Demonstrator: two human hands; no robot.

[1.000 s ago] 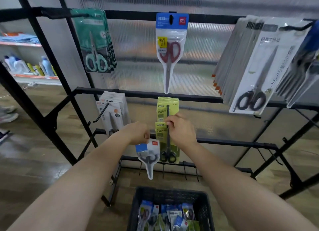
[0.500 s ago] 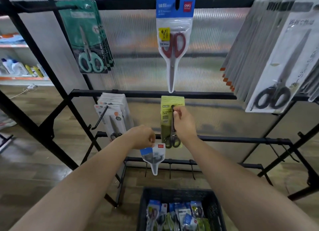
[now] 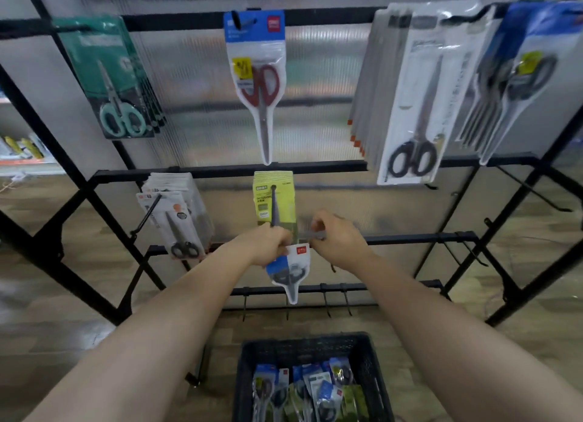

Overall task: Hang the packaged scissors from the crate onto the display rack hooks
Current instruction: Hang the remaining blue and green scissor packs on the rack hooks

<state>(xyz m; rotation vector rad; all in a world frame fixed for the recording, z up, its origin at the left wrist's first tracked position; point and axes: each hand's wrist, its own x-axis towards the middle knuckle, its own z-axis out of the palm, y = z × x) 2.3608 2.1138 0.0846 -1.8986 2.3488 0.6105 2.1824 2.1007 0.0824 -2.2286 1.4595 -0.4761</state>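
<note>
My left hand (image 3: 268, 245) grips the top of a small blue-and-white scissors pack (image 3: 288, 270), which hangs down in front of the black display rack (image 3: 410, 239). Right beside it, my right hand (image 3: 337, 241) pinches the tip of a short grey hook (image 3: 317, 235) on the rack's third bar. The pack's top edge is close to that hook. Just above my hands, a stack of yellow-green scissors packs (image 3: 277, 197) hangs on its own hook. Below, the dark crate (image 3: 303, 342) holds several more packaged scissors.
Teal packs (image 3: 116, 84), a red-handled pack (image 3: 258, 74), white packs with black scissors (image 3: 413, 106) and blue-topped packs (image 3: 520, 74) hang on the top bar. White packs (image 3: 176, 219) hang at middle left. Bare hooks (image 3: 328, 298) line the lowest bar.
My right hand let go of the yellow-green pack, which now hangs on its hook, and moved down-right to the grey hook. My left hand brought the blue-and-white pack rightward to it.
</note>
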